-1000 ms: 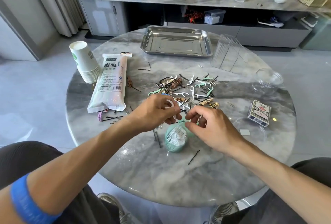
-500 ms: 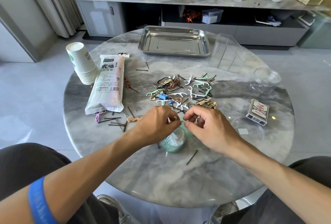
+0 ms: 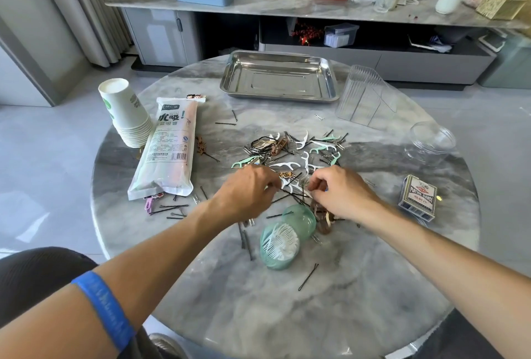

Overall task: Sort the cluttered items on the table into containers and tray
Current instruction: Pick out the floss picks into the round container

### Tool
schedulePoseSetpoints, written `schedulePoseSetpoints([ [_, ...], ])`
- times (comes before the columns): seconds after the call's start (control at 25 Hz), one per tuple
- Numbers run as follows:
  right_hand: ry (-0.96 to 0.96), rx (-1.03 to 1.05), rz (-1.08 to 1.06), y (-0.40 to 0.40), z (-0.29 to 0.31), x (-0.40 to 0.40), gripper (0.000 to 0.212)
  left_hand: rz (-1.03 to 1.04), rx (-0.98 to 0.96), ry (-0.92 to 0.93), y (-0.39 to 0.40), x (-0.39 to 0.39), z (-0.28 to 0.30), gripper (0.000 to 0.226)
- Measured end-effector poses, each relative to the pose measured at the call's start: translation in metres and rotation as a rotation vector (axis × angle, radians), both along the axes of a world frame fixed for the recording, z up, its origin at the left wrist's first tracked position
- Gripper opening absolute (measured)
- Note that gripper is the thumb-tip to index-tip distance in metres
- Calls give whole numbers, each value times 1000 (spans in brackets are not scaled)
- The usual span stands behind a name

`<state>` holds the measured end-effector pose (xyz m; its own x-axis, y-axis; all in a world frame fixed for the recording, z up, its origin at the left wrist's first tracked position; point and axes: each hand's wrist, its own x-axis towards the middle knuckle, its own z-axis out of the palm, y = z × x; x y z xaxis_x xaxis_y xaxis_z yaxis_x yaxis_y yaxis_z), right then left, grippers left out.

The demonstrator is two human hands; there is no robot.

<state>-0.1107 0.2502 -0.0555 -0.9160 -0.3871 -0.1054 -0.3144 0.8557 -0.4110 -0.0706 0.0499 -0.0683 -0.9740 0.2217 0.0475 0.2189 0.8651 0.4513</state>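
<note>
A heap of white and green floss picks, black hairpins and clips [image 3: 298, 152] lies mid-table. My left hand [image 3: 250, 186] reaches into its near edge, fingertips pinching a white floss pick. My right hand [image 3: 342, 192] is opposite it with fingers curled down into the heap; what they hold is hidden. Just in front of both hands stands a small green round container [image 3: 280, 245] holding white floss picks, its lid [image 3: 301, 219] leaning against it. The steel tray [image 3: 278, 94] sits at the far side.
A paper cup stack [image 3: 123, 111] and a straw packet [image 3: 168, 152] lie at the left. On the right are a clear ribbed holder [image 3: 365, 100], a clear round jar [image 3: 431, 140] and a playing-card box [image 3: 418, 196]. Loose hairpins [image 3: 308, 276] are scattered near the front and left.
Both hands have moved from above the green container forward into the heap. The left hand no longer holds the white floss pick it had over the container.
</note>
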Motion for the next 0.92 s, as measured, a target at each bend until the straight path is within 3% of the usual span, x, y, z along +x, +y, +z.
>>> schedulePoseSetpoints([
  [0.28, 151, 170, 43, -20, -33, -24, 6, -32, -141, 24, 10, -38, -17, 22],
  [0.56, 228, 212, 2, -19, -32, -22, 3, -17, -194, 30, 13, -49, -18, 23],
  [0.68, 195, 214, -33, -20, -31, -19, 3, -55, -227, 16, 15, -48, -23, 36],
  [0.92, 191, 248, -22, -20, -28, -13, 7, -44, -221, 31, 9, -51, -24, 12],
])
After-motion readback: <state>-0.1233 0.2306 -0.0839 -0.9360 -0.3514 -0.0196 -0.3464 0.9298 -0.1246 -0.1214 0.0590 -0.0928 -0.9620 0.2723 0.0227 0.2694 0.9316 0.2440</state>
